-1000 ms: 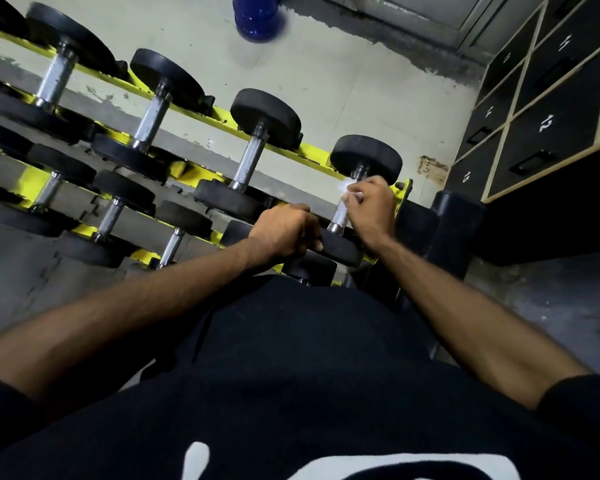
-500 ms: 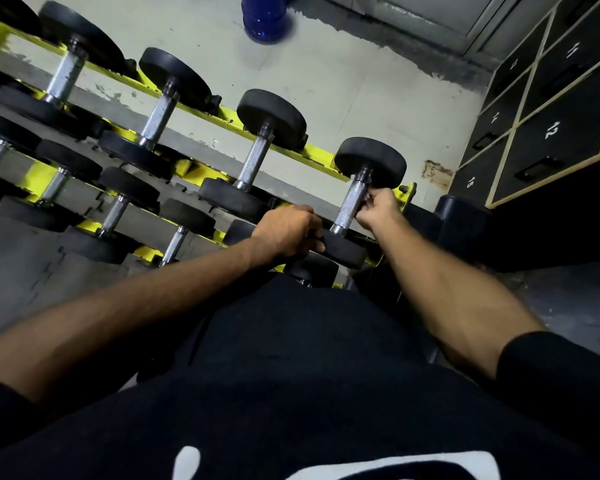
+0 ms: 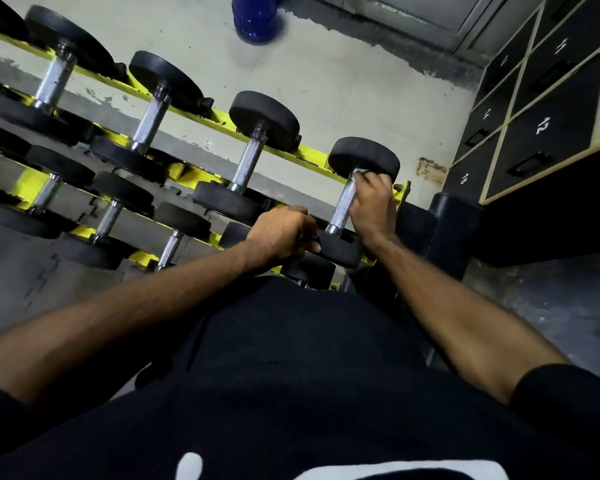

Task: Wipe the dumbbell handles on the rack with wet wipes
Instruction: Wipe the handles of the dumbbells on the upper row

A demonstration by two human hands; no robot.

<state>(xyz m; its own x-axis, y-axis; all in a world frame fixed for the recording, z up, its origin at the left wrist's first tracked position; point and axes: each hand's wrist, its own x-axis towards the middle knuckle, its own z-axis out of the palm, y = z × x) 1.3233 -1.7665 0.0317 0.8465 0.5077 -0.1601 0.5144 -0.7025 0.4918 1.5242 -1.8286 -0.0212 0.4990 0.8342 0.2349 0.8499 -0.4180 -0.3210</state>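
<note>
1. The dumbbell (image 3: 363, 157) lies at the right end of the rack's (image 3: 222, 116) top row, across its yellow rails.
2. Its long axis runs from the near head, by the person's body, up and away to the far head, leaning slightly right.
3. The right hand (image 3: 374, 202) curls round the upper part of the handle (image 3: 341, 211) from the right, clasping a white wipe (image 3: 359, 172) against it just under the far head.
4. The left hand (image 3: 284, 233) is fisted, knuckles up, touching the near head; whether it grips anything cannot be told.
</note>
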